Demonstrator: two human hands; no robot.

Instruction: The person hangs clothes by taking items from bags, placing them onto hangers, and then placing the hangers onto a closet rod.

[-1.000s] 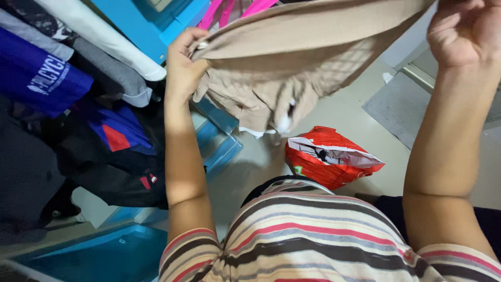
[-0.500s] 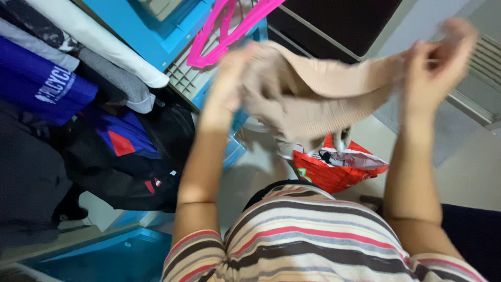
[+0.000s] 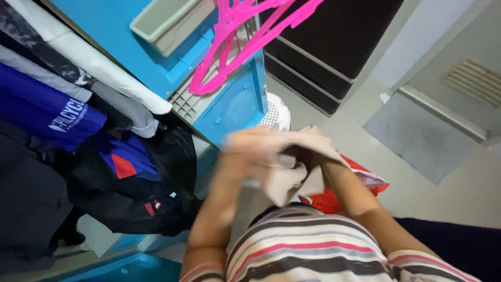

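A: Where are the hands?

B: Both are together just above the striped shirt (image 3: 313,245), a little below the middle of the view. The left hand (image 3: 250,149) is at about nine o'clock from the right hand (image 3: 315,149), and they touch or nearly touch. Both are blurred by motion.

A: What do they hold?

B: A beige cloth (image 3: 284,180), bunched between them. Its loose end hangs at six o'clock from the hands, down toward the shirt. The left hand's fingers look curled over the top of the bundle and the right hand is closed on its other side, but the blur hides how each finger lies.

A: What is around them?

B: At four o'clock from the hands, partly hidden behind the right forearm, a red bag (image 3: 360,188) lies on the pale floor (image 3: 469,193). At twelve o'clock a white perforated basket (image 3: 274,112) peeks out beside a blue plastic frame (image 3: 229,104). Pink hangers (image 3: 245,36) lie across the top of that frame, at about eleven o'clock.

A: And to the left?

B: At nine to ten o'clock, clothes are stacked and hanging: a blue garment (image 3: 47,112), a grey one (image 3: 125,107), a white one (image 3: 94,57), and dark bags (image 3: 135,193) below them. At one o'clock stands a dark cabinet (image 3: 334,47). At two to three o'clock a grey mat (image 3: 417,136) lies on the floor, well apart from the hands.
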